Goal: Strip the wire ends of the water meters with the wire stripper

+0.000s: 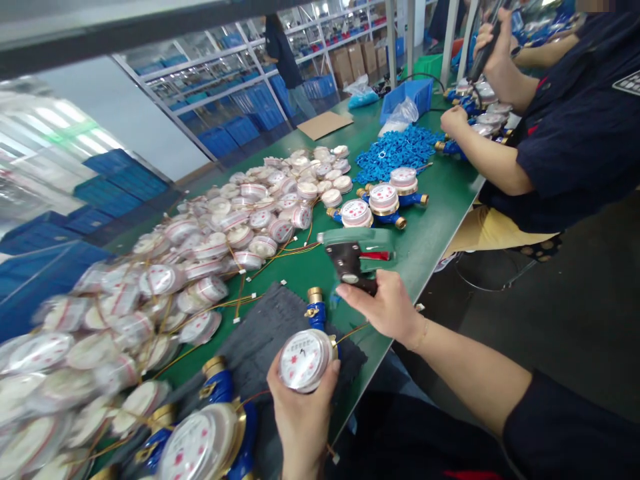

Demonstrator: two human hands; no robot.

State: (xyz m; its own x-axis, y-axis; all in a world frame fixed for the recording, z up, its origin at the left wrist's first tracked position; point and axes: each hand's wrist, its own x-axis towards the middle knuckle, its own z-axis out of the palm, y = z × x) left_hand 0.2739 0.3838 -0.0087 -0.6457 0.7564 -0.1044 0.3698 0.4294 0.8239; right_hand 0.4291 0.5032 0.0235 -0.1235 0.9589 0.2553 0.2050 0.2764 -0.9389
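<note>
My left hand (pixel 305 407) grips the round, white-faced head of a water meter (pixel 301 360), thumb and fingers around its sides. The meter has a blue body and a brass threaded end, and sits over a dark mat (pixel 260 327). My right hand (pixel 390 307) is closed around the black grip of a pistol-shaped hand tool (pixel 345 260) with a red part along its side, held above the table. Motion blurs the tool, so its exact kind is unclear. Another water meter (pixel 200 440) with blue body and brass ends lies at my near left.
Many wrapped meter heads (pixel 240 213) with thin wires cover the left of the green table (pixel 420 240). Several assembled meters (pixel 384 198) and a heap of blue plastic parts (pixel 395 150) lie farther along. A co-worker's arm (pixel 493 157) works at the right; a blue bin (pixel 407 99) stands beyond.
</note>
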